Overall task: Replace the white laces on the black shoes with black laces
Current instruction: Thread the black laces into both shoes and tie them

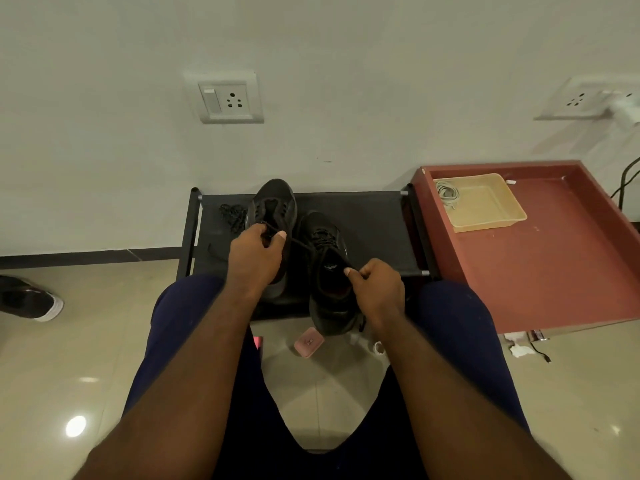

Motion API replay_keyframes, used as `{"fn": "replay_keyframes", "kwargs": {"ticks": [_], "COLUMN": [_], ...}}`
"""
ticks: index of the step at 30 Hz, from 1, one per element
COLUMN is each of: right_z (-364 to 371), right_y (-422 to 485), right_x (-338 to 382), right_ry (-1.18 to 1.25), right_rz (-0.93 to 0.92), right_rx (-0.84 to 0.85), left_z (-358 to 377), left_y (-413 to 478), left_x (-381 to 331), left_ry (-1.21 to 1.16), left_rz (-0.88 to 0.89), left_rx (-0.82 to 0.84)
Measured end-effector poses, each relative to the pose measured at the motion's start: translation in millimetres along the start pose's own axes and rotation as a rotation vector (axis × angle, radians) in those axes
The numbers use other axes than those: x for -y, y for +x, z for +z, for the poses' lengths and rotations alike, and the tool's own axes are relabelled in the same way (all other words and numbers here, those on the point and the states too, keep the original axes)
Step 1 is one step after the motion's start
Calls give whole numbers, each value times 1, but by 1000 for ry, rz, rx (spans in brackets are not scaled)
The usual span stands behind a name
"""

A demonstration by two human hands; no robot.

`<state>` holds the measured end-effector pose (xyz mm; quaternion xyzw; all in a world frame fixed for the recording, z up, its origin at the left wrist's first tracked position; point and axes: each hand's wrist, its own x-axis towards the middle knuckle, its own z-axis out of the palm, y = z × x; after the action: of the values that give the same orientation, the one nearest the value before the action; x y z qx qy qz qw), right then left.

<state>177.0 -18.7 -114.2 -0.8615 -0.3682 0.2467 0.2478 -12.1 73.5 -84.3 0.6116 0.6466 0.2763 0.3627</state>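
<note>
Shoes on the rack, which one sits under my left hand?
The left shoe, set farther from you; your left hand pinches the black lace over it. The right shoe lies closer, by your right hand.

2 black shoes (273,202) sit side by side on a rack (374,220), a black lace (301,244) stretched across them.

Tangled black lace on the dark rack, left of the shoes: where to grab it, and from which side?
Probably best to pinch the top of the tangled black lace from above, on its left. It lies in a loose heap flat on the dark fabric rack, and the left black shoe crowds its right edge.
</note>
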Motion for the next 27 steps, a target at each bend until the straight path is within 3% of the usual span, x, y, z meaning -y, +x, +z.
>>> {"fn": "replay_keyframes", "kwargs": {"ticks": [4,9,12,15,17,19,20,24,27], "right_z": [-12,-41,-49,-60,-66,-71,-73,-80,-81], "right_y": [3,-13,-21,-27,-29,-31,-31,-31,-25], "right_x": [9,34,49,60,65,69,71,79,76], "right_ry": [350,662,690,592,456,389,388,429,426], "right_rz": [29,-20,-65,-151,-220,-279,-306,-381,-340], "right_rx": [142,416,484,499,445,384,375,420,386], "left_z": [-14,-19,-21,-25,-29,-32,-32,-19,-11], "left_y": [-5,-15,-24,-34,-37,-37,-35,-40,-40], "left_x": [-8,-30,-50,-62,-67,-73,-74,-66,-57], "left_ry": [218,247,-29,123,169,24,-72,-205,-239], "left_rz": [77,32,-37,14,64,139,188,336,289], "left_rx": [-105,-124,3,160,89,7,40,498,430]}}
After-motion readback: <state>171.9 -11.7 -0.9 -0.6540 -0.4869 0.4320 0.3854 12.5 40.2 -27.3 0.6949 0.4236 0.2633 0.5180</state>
